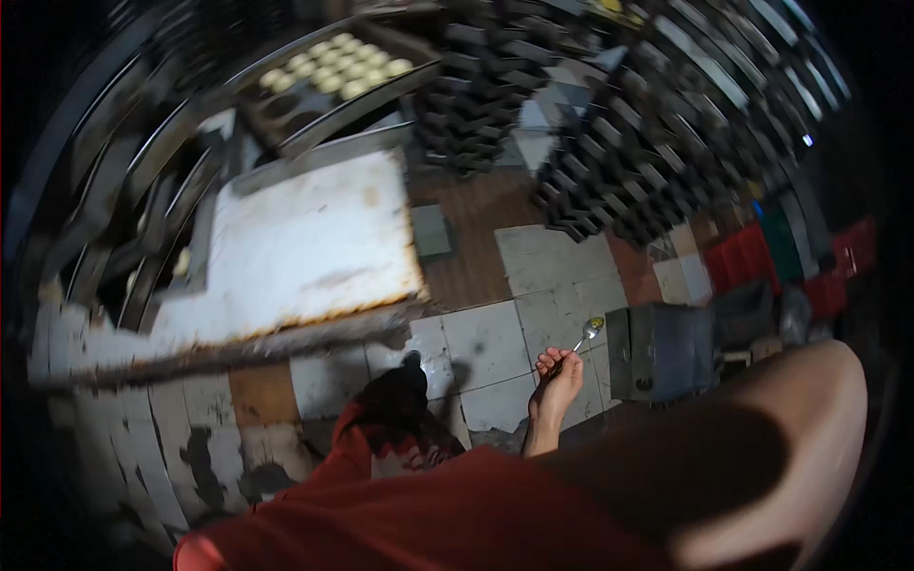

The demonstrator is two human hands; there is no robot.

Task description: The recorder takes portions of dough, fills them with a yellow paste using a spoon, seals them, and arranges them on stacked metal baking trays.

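Observation:
My left hand [557, 381] is closed around the handle of a metal spoon [589, 331], low in front of me. A little yellowish stuff lies in the spoon's bowl, which points up and to the right over the tiled floor. My bent right arm [809, 419] fills the lower right, close to the camera and partly in shadow. Its hand is outside the picture. Left of the spoon hand, my leg and dark shoe show beside a low white table [305, 247] with rusty, worn edges.
Behind the table, a dark tray [286, 114] holds several pale round dough pieces [343, 65]. Stacked dark metal trays [619, 143] stand at the back and right. A grey metal box [662, 352] and red crates [738, 259] sit at the right on the patchy tiled floor [486, 343].

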